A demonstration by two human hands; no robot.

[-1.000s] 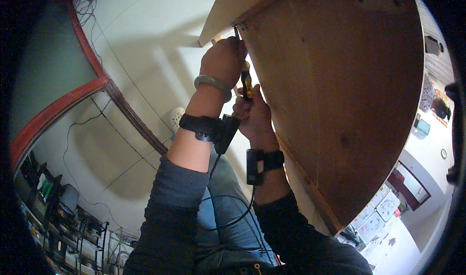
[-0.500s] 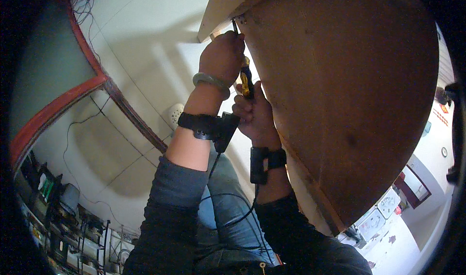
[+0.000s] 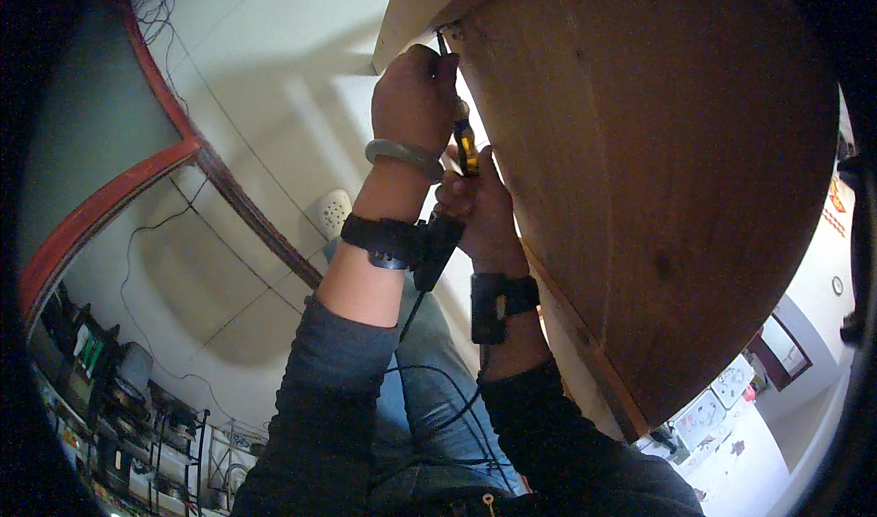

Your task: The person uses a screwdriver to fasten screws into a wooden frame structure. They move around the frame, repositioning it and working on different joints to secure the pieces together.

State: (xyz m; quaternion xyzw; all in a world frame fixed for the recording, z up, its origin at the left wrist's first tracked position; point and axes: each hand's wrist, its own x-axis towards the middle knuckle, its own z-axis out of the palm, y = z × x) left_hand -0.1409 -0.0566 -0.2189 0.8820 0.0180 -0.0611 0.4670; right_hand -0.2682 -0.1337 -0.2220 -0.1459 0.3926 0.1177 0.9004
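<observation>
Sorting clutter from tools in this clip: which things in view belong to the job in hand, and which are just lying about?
In use: screwdriver; right hand on its handle; left hand closed nearer its tip; wooden panel alongside.

Seemingly just around: wire tangle; red frame; black rack; wall clock.

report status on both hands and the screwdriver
Right hand gripping screwdriver. Left hand around its shaft, partly hiding it. Tip near wooden panel.

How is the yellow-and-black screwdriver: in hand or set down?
In hand: the right hand grips its handle; the left hand holds its shaft.
</observation>
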